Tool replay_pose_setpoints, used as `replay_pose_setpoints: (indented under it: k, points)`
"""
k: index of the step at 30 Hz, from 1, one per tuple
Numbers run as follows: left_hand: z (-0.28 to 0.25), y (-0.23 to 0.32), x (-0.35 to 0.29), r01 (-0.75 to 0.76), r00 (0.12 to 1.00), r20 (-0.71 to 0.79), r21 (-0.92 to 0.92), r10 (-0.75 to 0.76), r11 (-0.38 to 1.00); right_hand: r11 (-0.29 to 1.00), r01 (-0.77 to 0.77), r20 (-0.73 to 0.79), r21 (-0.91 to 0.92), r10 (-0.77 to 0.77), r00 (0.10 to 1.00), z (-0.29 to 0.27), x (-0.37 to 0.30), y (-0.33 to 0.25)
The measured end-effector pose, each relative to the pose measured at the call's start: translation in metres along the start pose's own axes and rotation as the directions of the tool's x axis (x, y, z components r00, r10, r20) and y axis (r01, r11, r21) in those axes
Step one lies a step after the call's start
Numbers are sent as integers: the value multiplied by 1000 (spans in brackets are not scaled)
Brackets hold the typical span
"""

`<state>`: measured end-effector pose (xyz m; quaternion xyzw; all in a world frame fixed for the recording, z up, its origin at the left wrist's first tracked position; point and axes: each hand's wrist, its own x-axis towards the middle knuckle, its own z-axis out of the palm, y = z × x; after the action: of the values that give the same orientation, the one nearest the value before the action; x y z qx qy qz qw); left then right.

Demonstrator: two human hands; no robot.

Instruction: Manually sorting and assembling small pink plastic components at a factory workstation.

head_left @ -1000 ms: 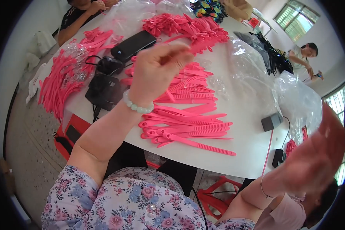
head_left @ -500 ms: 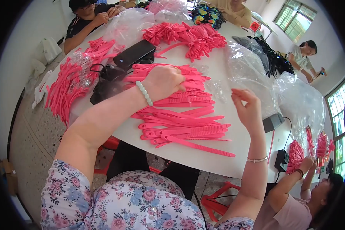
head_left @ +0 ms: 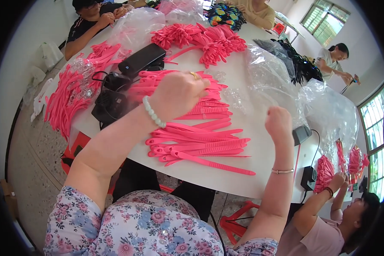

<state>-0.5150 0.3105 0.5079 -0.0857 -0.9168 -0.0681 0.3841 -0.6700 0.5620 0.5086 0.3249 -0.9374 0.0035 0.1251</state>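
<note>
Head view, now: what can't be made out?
All in the head view:
- Left hand: its back hides whether it holds anything.
- Right hand: curled fingers hide its palm.
- Upper pink straps: partly covered by the left hand.
- Clear pieces: too small to tell their shape.
- Co-worker in yellow: cut off by the top edge.

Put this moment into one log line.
Left hand: over upper pink strap pile, grip unclear; Right hand: curled, over white table, contents unclear; Nearby: black device, lower strap pile
</note>
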Motion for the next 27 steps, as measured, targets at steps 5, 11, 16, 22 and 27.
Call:
replay_pose_setpoints:
  k: [5, 11, 16, 22, 27]
  points:
    - [18, 36, -17, -91, 949, 265, -293, 172, 952, 950, -91, 58, -300, 114, 992, 27, 1, 59]
    - [36, 54, -29, 11, 907, 388, -411, 164, 912, 951, -141, -68, -275, 127, 990, 54, -5, 75]
    - [40, 48, -30, 41, 944, 303, -496, 129, 868, 948, -166, -92, -271, 146, 985, 55, -4, 70]
    - [31, 35, -24, 172, 980, 188, -671, -59, 722, 936, -295, -102, -192, 280, 955, 35, -4, 50]
    - [25, 32, -24, 422, 904, 383, -722, -192, 549, 952, -264, -126, -154, 246, 961, 15, -14, 42]
